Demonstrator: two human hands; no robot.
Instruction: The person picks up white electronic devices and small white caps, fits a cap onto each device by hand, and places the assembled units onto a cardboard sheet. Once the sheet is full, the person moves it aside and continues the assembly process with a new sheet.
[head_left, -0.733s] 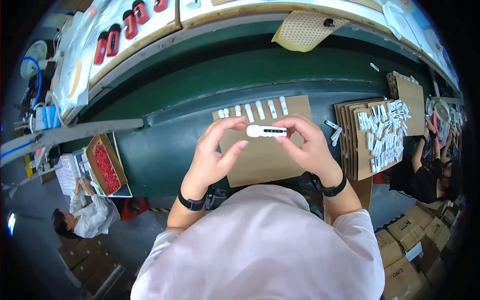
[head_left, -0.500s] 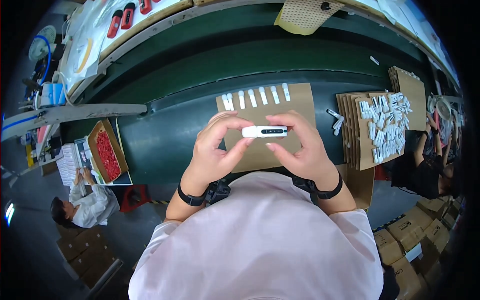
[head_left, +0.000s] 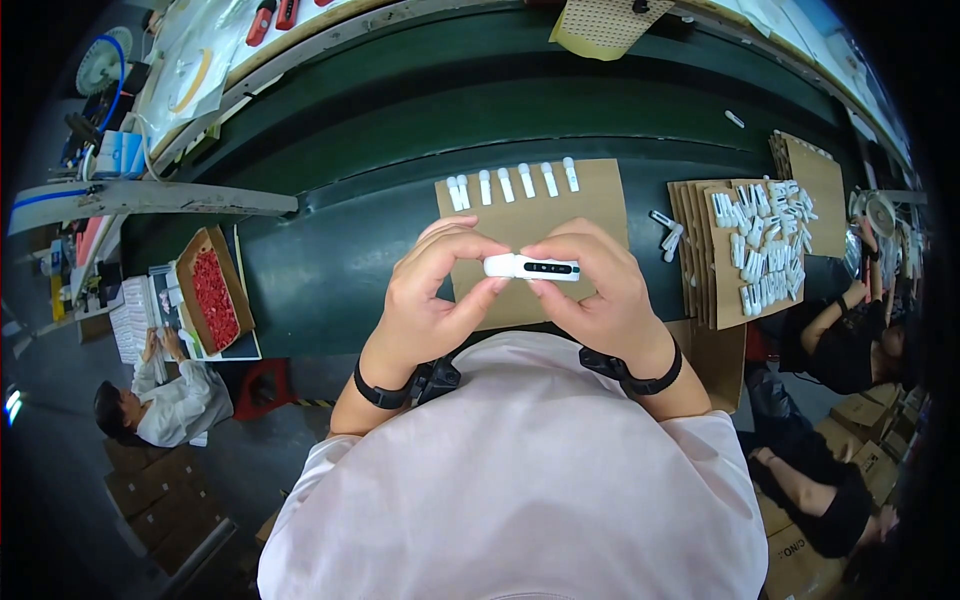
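Note:
A small white handheld device [head_left: 549, 268] with a rounded white end and a black panel lies level between my two hands, above a brown cardboard sheet [head_left: 560, 225]. My left hand [head_left: 437, 287] pinches its rounded end between thumb and forefinger. On the other side, my right hand [head_left: 592, 275] has thumb and forefinger closed over the long edges of the body, near its middle. Beyond my hands, several similar white devices [head_left: 506, 185] stand in a row along the far part of the sheet.
At the right, stacked cardboard sheets [head_left: 708, 300] carry many white devices, with a few loose beside them. A box of red parts [head_left: 212, 300] sits at the left. A metal arm [head_left: 165, 199] juts over the dark green bench. Co-workers sit left and right; another person is lower right.
My right thumb and forefinger have moved inward and closed on the device. The view has shifted slightly. A person has come into view at the lower right.

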